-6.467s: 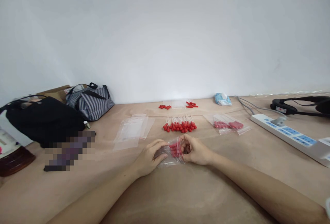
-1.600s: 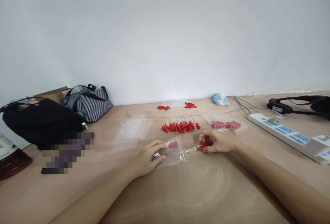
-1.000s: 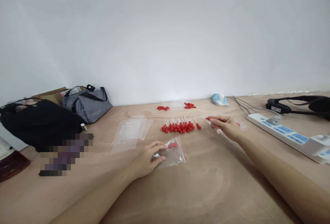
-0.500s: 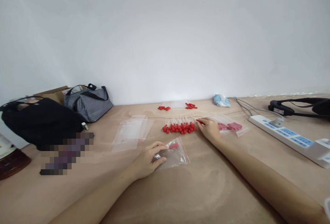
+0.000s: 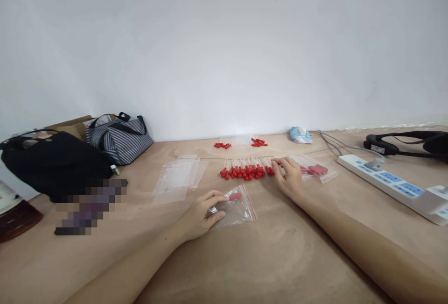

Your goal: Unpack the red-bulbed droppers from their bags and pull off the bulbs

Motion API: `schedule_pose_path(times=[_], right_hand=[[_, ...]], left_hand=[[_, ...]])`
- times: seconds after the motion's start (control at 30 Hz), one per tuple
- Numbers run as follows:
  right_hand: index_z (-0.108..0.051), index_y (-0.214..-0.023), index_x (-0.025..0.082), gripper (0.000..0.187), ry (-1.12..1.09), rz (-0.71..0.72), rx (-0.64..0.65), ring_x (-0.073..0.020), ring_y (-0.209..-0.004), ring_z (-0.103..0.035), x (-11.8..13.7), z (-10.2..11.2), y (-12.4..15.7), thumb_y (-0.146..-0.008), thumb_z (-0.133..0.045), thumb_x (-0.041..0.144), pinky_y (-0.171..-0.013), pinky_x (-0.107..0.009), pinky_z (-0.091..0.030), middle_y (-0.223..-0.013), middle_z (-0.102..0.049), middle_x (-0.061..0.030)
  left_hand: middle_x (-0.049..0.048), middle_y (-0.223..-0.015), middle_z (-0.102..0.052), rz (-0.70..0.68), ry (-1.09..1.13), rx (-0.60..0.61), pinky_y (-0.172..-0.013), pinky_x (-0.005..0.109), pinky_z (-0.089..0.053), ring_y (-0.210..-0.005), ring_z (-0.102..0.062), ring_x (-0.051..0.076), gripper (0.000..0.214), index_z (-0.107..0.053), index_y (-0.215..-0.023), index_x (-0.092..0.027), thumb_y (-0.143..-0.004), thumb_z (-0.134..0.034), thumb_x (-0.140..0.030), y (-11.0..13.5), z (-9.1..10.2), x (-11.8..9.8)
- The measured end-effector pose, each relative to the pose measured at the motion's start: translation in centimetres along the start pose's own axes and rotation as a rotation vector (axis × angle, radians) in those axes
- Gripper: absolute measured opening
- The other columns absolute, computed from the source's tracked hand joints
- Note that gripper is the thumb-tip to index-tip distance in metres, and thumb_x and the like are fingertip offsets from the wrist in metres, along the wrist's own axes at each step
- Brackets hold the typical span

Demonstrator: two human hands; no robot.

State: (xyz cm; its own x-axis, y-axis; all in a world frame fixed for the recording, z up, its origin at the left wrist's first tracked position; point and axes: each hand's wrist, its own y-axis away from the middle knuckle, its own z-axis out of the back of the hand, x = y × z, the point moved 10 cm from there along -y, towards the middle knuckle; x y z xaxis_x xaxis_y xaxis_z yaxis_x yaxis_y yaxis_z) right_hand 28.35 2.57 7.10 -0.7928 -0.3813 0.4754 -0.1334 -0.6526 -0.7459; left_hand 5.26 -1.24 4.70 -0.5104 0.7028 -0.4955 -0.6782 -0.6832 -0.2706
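Observation:
My left hand [image 5: 205, 213] rests over the left part of a clear zip bag [image 5: 240, 210], fingers curved on it, thumb lower down. A single red piece [image 5: 235, 196] shows at the bag, just past the index fingertip; whether it lies inside is unclear. My right hand [image 5: 290, 176] pinches at the right end of a row of pale sticks with red heads [image 5: 245, 172]. Between its fingertips seems to be the thin end of a red-headed stick [image 5: 269, 171], its head pointing toward me. Behind that hand lies another clear bag [image 5: 327, 177] with red pieces.
Flat clear bags [image 5: 178, 178] lie at left. Farther back are small red pieces [image 5: 259, 142] and a bag by the wall. A power strip [image 5: 385, 182], black headset [image 5: 409, 145] and blue-white packet [image 5: 300, 135] stand right; a black bag [image 5: 59, 164] and striped bag [image 5: 122, 140] left.
The red-headed piece in my right hand has been lowered beside the row's right end, its head now toward me. My right hand has shifted slightly right; my left stays on the bag.

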Motion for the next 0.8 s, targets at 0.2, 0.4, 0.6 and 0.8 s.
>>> schedule_pose_path(times=[0.2, 0.4, 0.6, 0.8], right_hand=[[-0.061, -0.062, 0.02, 0.017, -0.285, 0.083, 0.538, -0.0129, -0.059, -0.049, 5.6, -4.4, 3.5, -0.074, -0.054, 0.03, -0.058, -0.025, -0.039, -0.057, -0.054, 0.0005], [-0.067, -0.08, 0.026, 0.015, -0.3, 0.097, 0.665, -0.0125, -0.057, -0.047, 7.8, -6.7, 4.4, -0.072, -0.059, 0.035, -0.058, -0.026, -0.037, -0.054, -0.052, 0.0024], [-0.058, -0.063, 0.024, 0.012, -0.291, 0.074, 0.722, -0.0167, -0.066, -0.048, 7.9, -7.3, 4.6, -0.071, -0.059, 0.033, -0.062, -0.03, -0.037, -0.062, -0.054, -0.0021], [-0.052, -0.074, 0.021, 0.011, -0.446, -0.031, 0.742, -0.0141, -0.064, -0.049, 5.3, -5.1, 3.7, -0.075, -0.052, 0.032, -0.058, -0.027, -0.039, -0.071, -0.056, -0.0008]], left_hand=[[0.0038, -0.112, -0.053, 0.014, -0.005, 0.0, -0.089, 0.03, -0.039, -0.102, -0.05, 0.017, 0.029, -0.05, -0.11, -0.022, -0.081, -0.048, -0.022, 0.0, 0.0, 0.0], [0.0039, -0.118, -0.052, 0.006, 0.028, 0.041, -0.093, 0.031, -0.038, -0.107, -0.048, 0.017, 0.034, -0.046, -0.116, -0.022, -0.082, -0.047, -0.025, 0.0, -0.4, -0.4], [0.0035, -0.132, -0.04, 0.032, -0.04, 0.153, -0.102, 0.038, -0.028, -0.122, -0.035, 0.019, 0.043, -0.038, -0.126, -0.025, -0.084, -0.044, -0.029, -0.1, -1.3, -0.3], [0.002, -0.141, -0.021, 0.081, -0.211, 0.295, -0.104, 0.052, -0.005, -0.13, -0.014, 0.023, 0.046, -0.024, -0.133, -0.03, -0.088, -0.033, -0.039, 0.3, -2.3, 0.4]])
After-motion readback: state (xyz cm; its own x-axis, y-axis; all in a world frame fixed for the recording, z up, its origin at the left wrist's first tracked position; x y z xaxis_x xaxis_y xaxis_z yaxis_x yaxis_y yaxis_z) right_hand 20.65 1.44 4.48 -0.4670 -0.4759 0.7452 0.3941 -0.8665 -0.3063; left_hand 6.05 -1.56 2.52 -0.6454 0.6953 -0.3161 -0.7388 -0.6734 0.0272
